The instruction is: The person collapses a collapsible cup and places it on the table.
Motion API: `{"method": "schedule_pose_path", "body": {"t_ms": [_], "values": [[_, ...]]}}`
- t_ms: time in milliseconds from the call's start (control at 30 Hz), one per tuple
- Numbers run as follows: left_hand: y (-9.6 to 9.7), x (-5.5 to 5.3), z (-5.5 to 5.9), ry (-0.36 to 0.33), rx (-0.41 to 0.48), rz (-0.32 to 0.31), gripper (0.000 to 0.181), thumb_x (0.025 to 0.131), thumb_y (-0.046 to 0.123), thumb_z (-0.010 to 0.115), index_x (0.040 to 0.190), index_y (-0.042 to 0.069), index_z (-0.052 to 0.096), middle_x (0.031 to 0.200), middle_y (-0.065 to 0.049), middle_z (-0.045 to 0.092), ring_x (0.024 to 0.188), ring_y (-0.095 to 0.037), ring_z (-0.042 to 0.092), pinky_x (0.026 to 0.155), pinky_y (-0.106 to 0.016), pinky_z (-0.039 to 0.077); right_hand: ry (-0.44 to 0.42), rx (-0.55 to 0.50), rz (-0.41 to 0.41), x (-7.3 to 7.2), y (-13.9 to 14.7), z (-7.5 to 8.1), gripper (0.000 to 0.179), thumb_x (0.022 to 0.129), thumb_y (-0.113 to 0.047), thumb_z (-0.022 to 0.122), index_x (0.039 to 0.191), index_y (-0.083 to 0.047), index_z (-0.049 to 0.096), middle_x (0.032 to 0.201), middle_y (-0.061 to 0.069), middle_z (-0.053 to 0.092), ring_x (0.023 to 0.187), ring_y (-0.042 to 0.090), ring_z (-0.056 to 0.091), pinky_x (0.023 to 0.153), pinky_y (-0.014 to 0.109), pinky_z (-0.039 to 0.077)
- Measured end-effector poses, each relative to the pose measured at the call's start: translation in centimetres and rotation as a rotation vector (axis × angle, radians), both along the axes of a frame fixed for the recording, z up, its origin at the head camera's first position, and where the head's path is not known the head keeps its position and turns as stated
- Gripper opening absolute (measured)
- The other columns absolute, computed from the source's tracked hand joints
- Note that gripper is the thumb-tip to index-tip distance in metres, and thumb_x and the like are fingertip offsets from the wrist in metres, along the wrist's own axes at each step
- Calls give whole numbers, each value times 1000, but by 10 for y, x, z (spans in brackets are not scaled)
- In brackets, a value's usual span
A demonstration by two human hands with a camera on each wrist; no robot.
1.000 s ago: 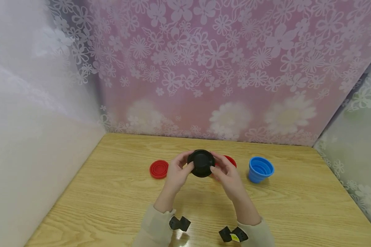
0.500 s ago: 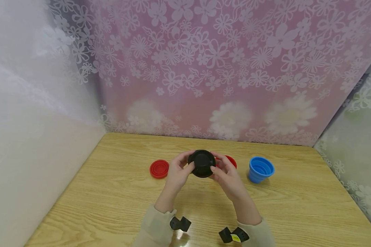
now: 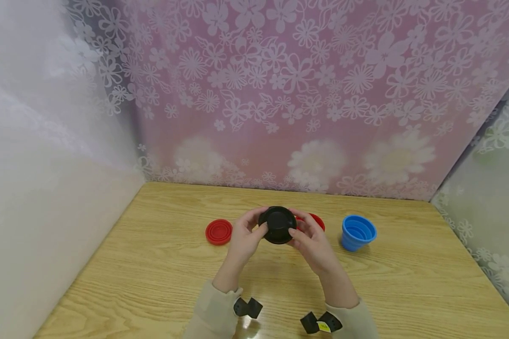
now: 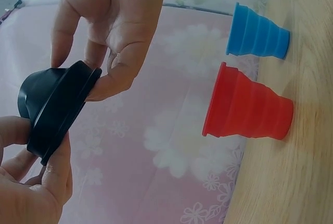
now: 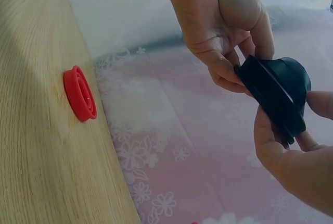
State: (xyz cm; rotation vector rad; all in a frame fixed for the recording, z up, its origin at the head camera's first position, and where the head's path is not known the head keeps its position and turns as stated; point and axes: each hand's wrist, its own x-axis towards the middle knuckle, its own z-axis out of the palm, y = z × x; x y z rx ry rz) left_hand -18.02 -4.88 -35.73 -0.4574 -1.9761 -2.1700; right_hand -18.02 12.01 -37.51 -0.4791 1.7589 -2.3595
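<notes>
Both hands hold a black collapsible cup (image 3: 278, 225) up off the table, one at each side. My left hand (image 3: 242, 240) pinches its left side, thumb on the near face and fingers behind. On the opposite side my right hand (image 3: 316, 246) grips it the same way. From the side, in the left wrist view, the black cup (image 4: 57, 109) is mostly flattened, with a wide rim facing away and a rounded bulge towards me. A red cup (image 4: 247, 104) stands extended behind my right hand, which partly hides it in the head view.
An extended blue collapsible cup (image 3: 357, 234) stands to the right on the wooden table (image 3: 152, 282). Left of the hands lies a red collapsible cup (image 3: 218, 232), folded flat; it shows as a ringed red disc (image 5: 79, 94) in the right wrist view. Flowered curtains (image 3: 280, 94) enclose the table.
The black cup and both hands have shifted very slightly to the right. The grip looks the same, and the other cups stay where they were.
</notes>
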Motion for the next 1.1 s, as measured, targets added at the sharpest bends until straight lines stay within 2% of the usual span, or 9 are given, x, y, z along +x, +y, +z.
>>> {"method": "schedule_pose_path", "body": {"t_ms": [333,500,600,733,833,1100], "values": [[3,0,-1,37,-33,13,28,80,-12,55,108,-13,55,96,-26,57,85,-29,53,83,-43,42,-23,53,-131,-1,-7,-2,42,88,4,47,127,1,34,108,17,44,91,20,57,76,35,49],[4,0,-1,2,-31,-1,30,80,-11,54,110,-12,54,102,-24,56,90,-31,53,83,-43,43,-17,47,-194,0,-10,-3,41,86,8,46,125,2,36,104,16,46,88,18,58,74,32,50],[4,-1,-3,-14,-26,-14,30,81,-10,53,111,-11,53,104,-23,55,91,-29,54,82,-39,45,-17,39,-224,0,-11,-2,39,86,9,45,123,3,36,102,14,48,87,17,58,73,31,50],[2,-8,-13,-87,27,-67,31,84,-5,53,115,-7,53,105,-20,56,90,-22,56,73,-34,50,-24,42,-274,0,-11,-1,36,85,9,46,120,4,37,100,9,52,83,14,58,67,26,50],[1,-13,-21,-151,76,-84,30,86,1,54,116,-4,53,103,-16,55,86,-17,58,69,-35,51,-24,63,-317,0,-11,-1,33,86,8,49,117,5,40,98,4,54,78,11,57,61,23,48],[-3,-18,-26,-194,163,-32,23,85,8,59,101,-9,57,92,-10,59,77,-15,60,65,-33,52,8,99,-377,0,-7,0,29,85,1,56,112,10,49,98,1,57,82,12,59,68,27,51]]}}
